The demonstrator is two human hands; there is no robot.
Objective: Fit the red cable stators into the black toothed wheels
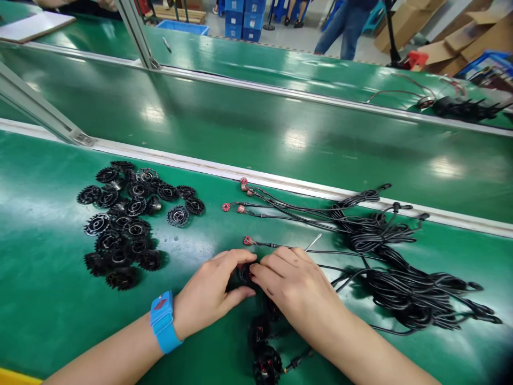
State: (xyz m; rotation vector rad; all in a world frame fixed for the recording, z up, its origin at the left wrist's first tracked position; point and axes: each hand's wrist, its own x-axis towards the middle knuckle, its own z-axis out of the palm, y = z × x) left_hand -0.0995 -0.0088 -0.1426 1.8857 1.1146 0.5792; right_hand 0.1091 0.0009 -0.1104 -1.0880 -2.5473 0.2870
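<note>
My left hand point(212, 289), with a blue wristband point(163, 322), curls its thumb and fingers around a small black round motor part point(243, 272). My right hand point(290, 280) is closed, its fingertips pinched at a bit of red stator in that part and mostly hiding it. Behind my right knuckles a white-tipped stick point(313, 242), like a cotton swab, sticks out; whether I hold it is unclear. Below my hands sit black motors point(266, 363) with red inside and a cable. Above them a red stator point(248, 240) lies on its cable.
Many black toothed rotors point(136, 229) are heaped at the left. Coiled black cables point(404, 294) spread over the right, with more red stators point(226, 207) at their ends. A metal rail point(256, 174) edges the green bench point(48, 214); a metal post point(44, 101) rises at the left.
</note>
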